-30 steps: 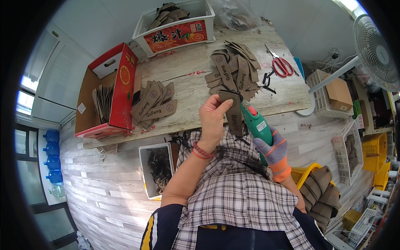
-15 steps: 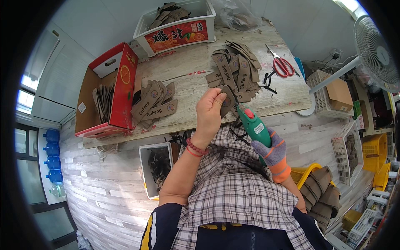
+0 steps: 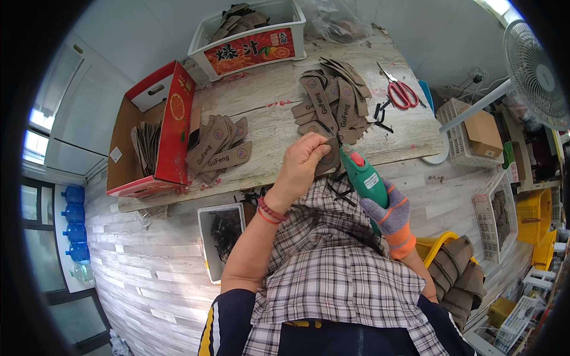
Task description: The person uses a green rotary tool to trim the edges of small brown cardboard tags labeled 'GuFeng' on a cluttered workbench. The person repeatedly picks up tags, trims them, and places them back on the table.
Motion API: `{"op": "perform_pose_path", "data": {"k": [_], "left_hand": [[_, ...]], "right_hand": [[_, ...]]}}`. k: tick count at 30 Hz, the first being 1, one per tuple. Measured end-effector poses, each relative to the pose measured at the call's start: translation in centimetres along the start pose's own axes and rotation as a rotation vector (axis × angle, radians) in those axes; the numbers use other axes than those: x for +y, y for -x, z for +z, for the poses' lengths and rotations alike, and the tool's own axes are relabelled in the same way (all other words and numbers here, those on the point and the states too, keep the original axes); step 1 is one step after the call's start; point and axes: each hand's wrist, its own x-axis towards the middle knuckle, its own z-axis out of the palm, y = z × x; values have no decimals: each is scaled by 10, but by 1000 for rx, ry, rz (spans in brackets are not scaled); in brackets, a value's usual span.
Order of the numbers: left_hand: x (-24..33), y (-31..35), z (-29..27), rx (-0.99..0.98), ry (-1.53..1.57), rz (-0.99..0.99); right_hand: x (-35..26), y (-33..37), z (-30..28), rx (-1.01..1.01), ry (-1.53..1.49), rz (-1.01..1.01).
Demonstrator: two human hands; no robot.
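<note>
My bare left hand (image 3: 301, 163) pinches a brown, round-ended fabric tab (image 3: 330, 158) over the table's front edge. Wrapped in a grey and orange glove, my right hand (image 3: 389, 213) grips a green handheld power cutter (image 3: 370, 181) with a red button. The cutter's tip meets the tab's right edge; its exact contact is too small to make out. Just beyond my hands lies a pile of similar brown tabs (image 3: 345, 107) with printed lettering and a round emblem. A second pile of tabs (image 3: 221, 144) rests farther left.
Red-handled scissors (image 3: 405, 96) and black scraps (image 3: 383, 113) lie on the table's right. A red cardboard box (image 3: 180, 127) and white crate (image 3: 199, 50) hold tabs. Below stands a bin (image 3: 205, 237) of black trimmings. A yellow basket (image 3: 423, 249) is by my right side, a fan (image 3: 537, 74) far right.
My left hand has shifted slightly right and nearer me, with the tab turned in its fingers. The cutter has moved a little to the right along with my gloved hand.
</note>
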Motion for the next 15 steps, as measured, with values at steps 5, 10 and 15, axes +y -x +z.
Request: {"op": "perform_pose_path", "data": {"k": [5, 10, 15], "left_hand": [[-5, -6, -27, -166, -255, 98], [-26, -14, -146, 214, -399, -193], [-59, -41, -122, 564, -1050, 177]], "right_hand": [[-1, -2, -1, -18, -1, -18], [8, -1, -9, 43, -91, 48], [13, -3, -9, 53, -57, 117]]}}
